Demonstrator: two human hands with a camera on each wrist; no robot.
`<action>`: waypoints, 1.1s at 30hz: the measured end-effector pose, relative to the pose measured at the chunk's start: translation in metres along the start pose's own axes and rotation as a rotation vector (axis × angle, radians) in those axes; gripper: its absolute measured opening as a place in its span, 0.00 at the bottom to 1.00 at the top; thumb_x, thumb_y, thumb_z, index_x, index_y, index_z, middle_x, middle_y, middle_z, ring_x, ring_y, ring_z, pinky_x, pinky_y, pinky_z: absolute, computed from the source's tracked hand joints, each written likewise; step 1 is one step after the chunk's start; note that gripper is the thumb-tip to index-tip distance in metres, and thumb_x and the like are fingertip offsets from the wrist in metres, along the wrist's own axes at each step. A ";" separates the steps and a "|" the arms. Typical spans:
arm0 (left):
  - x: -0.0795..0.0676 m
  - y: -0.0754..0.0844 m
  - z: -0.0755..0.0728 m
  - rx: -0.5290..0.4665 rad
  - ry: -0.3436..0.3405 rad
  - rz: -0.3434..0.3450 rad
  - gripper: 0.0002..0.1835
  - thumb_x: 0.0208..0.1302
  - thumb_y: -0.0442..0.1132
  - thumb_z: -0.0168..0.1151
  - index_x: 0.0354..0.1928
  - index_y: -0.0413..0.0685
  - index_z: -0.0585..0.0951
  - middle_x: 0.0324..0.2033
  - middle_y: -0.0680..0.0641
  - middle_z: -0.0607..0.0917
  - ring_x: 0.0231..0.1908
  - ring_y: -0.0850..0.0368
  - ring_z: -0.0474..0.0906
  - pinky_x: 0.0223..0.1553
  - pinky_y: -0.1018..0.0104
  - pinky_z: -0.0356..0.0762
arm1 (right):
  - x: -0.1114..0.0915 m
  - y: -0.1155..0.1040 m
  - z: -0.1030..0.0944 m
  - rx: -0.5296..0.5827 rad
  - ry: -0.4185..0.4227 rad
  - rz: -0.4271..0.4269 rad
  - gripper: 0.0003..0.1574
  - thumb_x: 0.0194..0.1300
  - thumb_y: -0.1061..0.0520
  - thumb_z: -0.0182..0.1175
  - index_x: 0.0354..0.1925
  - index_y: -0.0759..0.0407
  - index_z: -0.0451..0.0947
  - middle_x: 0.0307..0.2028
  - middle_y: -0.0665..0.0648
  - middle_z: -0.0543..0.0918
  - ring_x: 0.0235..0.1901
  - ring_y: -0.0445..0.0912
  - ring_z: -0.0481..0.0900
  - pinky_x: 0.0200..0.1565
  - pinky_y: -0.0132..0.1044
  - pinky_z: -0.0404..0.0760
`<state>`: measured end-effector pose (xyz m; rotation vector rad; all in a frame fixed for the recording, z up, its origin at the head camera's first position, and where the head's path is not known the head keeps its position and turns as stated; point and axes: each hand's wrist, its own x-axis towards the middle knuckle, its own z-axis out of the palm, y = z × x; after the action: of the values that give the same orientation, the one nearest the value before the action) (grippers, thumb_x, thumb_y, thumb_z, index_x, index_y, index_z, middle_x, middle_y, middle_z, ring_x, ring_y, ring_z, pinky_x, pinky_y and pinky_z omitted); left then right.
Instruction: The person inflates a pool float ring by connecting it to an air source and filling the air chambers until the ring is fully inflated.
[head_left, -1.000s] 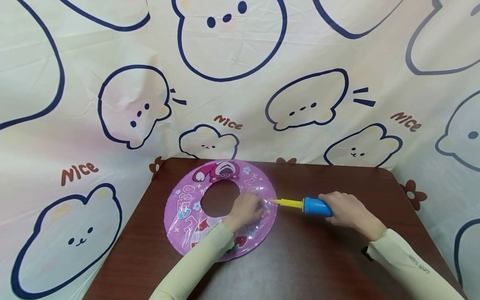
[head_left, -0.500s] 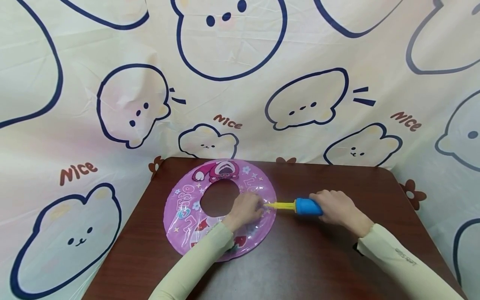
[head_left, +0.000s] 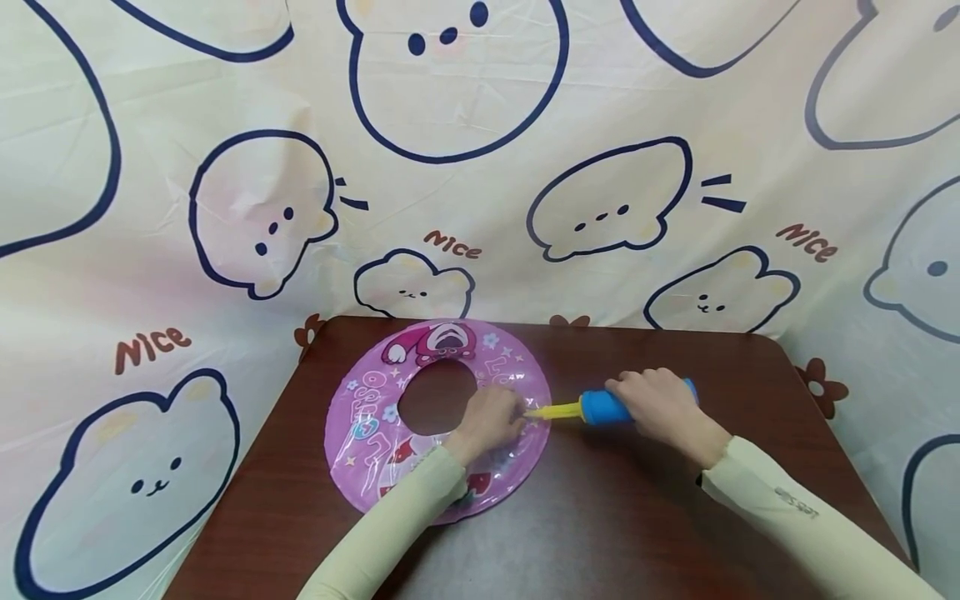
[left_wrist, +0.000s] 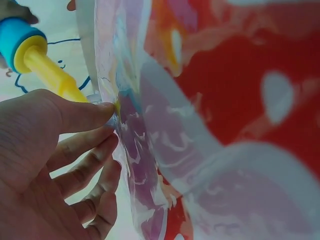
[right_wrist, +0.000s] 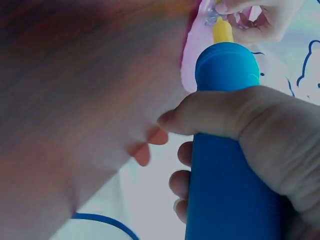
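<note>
- Head: the pink ring lies on the worktop beneath the left hand; since a second earlier, the right hand has moved the pump leftward, so the yellow nozzle reaches the left hand.
- Left wrist: the grip pinches the clear valve; alignment looks done, full insertion cannot be told.
- Right wrist: the grip wraps the pump.
</note>
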<state>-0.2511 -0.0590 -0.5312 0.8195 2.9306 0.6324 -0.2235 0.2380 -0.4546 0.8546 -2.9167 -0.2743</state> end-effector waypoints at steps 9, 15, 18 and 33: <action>0.000 -0.001 -0.002 -0.012 0.014 0.000 0.04 0.65 0.42 0.76 0.39 0.54 0.91 0.29 0.57 0.83 0.29 0.62 0.76 0.33 0.69 0.77 | 0.018 -0.023 -0.036 -0.252 0.183 -0.100 0.32 0.43 0.50 0.90 0.44 0.57 0.87 0.31 0.58 0.88 0.23 0.49 0.79 0.35 0.45 0.90; 0.001 -0.001 -0.001 -0.037 0.014 0.010 0.05 0.66 0.43 0.75 0.42 0.56 0.92 0.32 0.58 0.86 0.32 0.62 0.77 0.38 0.68 0.79 | 0.020 -0.029 -0.045 -0.301 0.171 -0.078 0.30 0.43 0.49 0.90 0.41 0.59 0.88 0.27 0.58 0.86 0.20 0.48 0.76 0.33 0.43 0.89; 0.001 0.000 -0.001 -0.041 0.017 0.017 0.07 0.67 0.43 0.75 0.45 0.55 0.93 0.33 0.57 0.87 0.32 0.62 0.77 0.39 0.68 0.79 | 0.020 -0.032 -0.047 -0.306 0.171 -0.079 0.29 0.43 0.49 0.90 0.40 0.59 0.88 0.26 0.57 0.86 0.20 0.48 0.76 0.34 0.44 0.90; -0.005 -0.011 0.004 -0.107 0.061 0.055 0.06 0.67 0.41 0.76 0.43 0.50 0.93 0.37 0.52 0.93 0.33 0.65 0.81 0.39 0.71 0.83 | 0.038 -0.060 -0.058 -0.662 0.169 -0.209 0.31 0.45 0.40 0.88 0.39 0.55 0.88 0.26 0.54 0.85 0.23 0.47 0.75 0.36 0.36 0.87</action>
<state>-0.2518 -0.0680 -0.5396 0.8877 2.9061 0.8241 -0.2159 0.1588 -0.4079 0.9844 -2.3255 -1.0473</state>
